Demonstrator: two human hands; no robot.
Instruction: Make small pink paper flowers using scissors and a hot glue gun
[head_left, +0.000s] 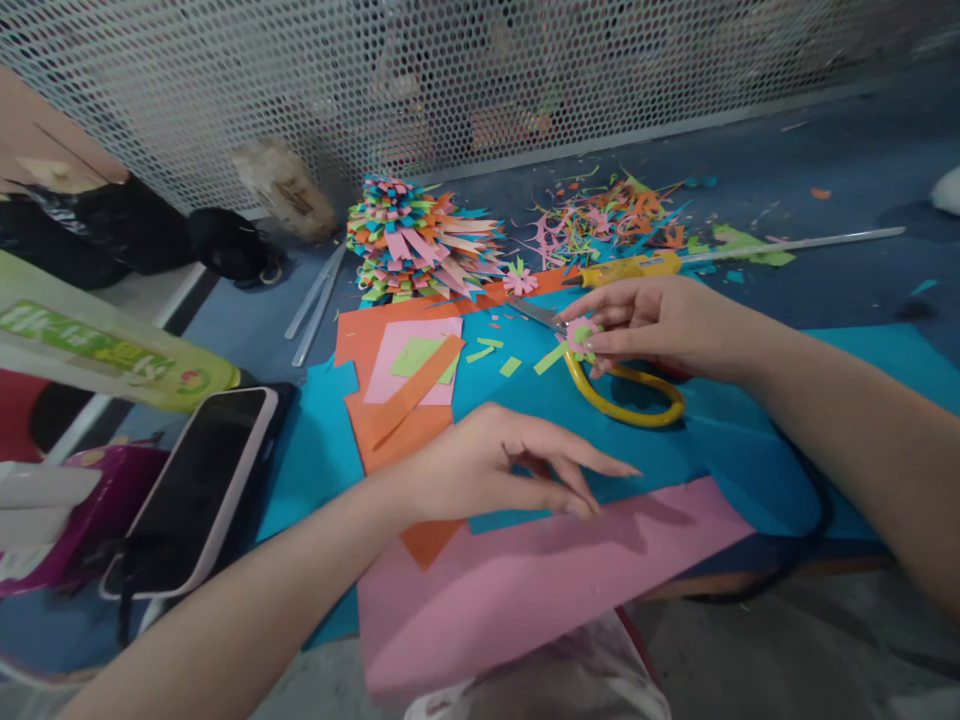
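Observation:
Between the thumb and fingers of my right hand is a small pink and green paper flower. Under that hand lie scissors with yellow handles, their blades pointing left. My left hand hovers above the pink paper sheet, fingers stretched out and apart, holding nothing. Beyond the scissors' tip rests another paper flower, pink with a green centre. Small green strips lie on the blue paper. An orange strip crosses a pink and green square to the left.
A fringed multicoloured paper cone lies at the back, beside a heap of paper shreds. A yellow glue gun with a glue stick sits behind my right hand. To the left are a phone and a bottle. Perforated metal stands behind.

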